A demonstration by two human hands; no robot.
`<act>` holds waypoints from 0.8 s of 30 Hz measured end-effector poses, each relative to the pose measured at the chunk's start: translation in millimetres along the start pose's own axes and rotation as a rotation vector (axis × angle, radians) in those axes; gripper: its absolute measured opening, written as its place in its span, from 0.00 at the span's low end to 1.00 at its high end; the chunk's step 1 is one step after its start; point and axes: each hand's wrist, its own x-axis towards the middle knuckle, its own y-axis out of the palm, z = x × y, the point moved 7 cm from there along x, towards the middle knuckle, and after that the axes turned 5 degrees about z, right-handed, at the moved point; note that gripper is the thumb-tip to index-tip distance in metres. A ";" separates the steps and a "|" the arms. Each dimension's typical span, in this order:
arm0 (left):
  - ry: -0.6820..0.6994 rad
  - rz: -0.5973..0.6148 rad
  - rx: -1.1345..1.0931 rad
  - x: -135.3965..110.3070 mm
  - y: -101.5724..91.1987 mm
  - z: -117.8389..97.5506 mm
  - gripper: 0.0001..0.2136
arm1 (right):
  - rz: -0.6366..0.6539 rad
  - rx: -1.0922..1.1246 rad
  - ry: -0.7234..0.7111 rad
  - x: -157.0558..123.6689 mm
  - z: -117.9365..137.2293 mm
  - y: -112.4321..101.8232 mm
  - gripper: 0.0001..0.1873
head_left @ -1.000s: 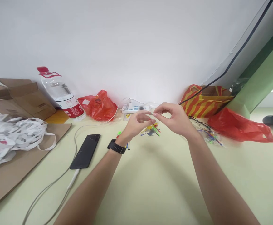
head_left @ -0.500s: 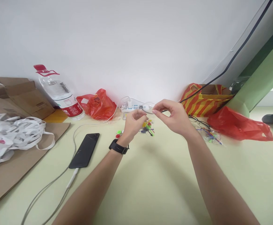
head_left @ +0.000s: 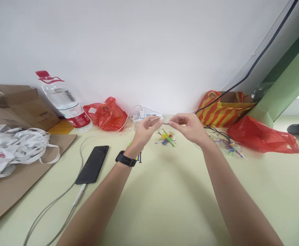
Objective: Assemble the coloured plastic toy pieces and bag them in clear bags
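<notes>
My left hand (head_left: 146, 131), with a black watch (head_left: 125, 159) on its wrist, and my right hand (head_left: 189, 127) meet above the pale green table (head_left: 164, 191). Both pinch with thumb and fingertips on something small and thin between them; I cannot make out what it is. Just beyond and below the hands lies a small heap of coloured plastic sticks (head_left: 167, 138). A few more small coloured pieces (head_left: 138, 157) lie by my left wrist.
A black phone (head_left: 93, 164) on a grey cable lies to the left. Cardboard (head_left: 16, 184) with white straps (head_left: 13, 147), a water bottle (head_left: 64, 102), red bags (head_left: 107, 114) (head_left: 262, 138), a power strip (head_left: 145, 118), glasses (head_left: 216, 131) and a striped bag (head_left: 223, 111) line the back.
Both hands have dropped slightly and drawn their fingertips together in a tight pinch. The clear wrapper seen between them half a second ago no longer shows.
</notes>
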 end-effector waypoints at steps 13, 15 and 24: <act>-0.028 0.181 0.059 -2.6 -3.5 -14.0 0.21 | 0.059 0.095 -0.045 2.5 -3.6 16.9 0.17; 0.018 0.186 0.116 -2.7 -3.2 -17.9 0.14 | 0.043 0.150 -0.028 1.4 -4.6 13.6 0.18; 0.063 0.156 0.152 -1.7 -15.8 -25.3 0.13 | 0.008 0.270 0.070 -1.3 -17.7 0.3 0.17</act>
